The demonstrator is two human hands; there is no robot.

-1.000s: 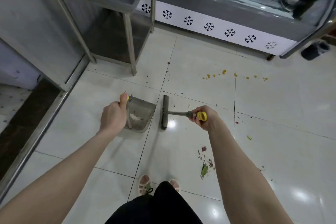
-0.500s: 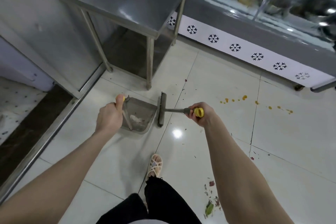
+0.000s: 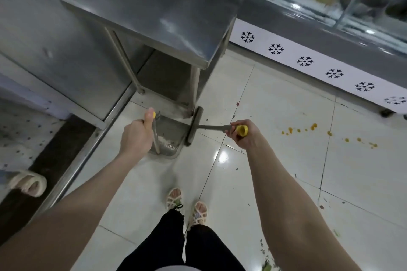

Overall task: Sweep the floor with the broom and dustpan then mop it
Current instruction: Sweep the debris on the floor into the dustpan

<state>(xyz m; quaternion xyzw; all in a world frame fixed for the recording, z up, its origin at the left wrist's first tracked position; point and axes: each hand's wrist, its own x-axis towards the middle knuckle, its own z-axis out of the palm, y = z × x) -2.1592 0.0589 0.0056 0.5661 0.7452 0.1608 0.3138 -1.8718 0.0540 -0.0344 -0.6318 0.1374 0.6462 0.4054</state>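
My left hand [image 3: 137, 134] grips the upright handle of a grey metal dustpan [image 3: 169, 136] that rests on the white tiled floor, with pale dust inside it. My right hand [image 3: 242, 133] grips the yellow-capped handle of a broom; its dark grey broom head [image 3: 195, 126] stands at the dustpan's open right edge, close to the steel table's front leg [image 3: 195, 92]. Orange crumbs [image 3: 312, 127] lie scattered on the tiles to the right, and green and dark bits [image 3: 265, 251] lie near my right forearm.
A stainless steel table [image 3: 154, 17] stands over the dustpan. A display counter with a white snowflake panel [image 3: 319, 66] runs along the back right. A metal floor rail [image 3: 88, 154] borders a dark strip on the left, with a beige sandal [image 3: 28, 182] there. My feet [image 3: 187, 207] stand behind.
I have stepped forward towards the steel table. Dustpan and broom have moved with my hands to the table's leg, the broom head now against the pan's mouth. The green scraps lie behind me.
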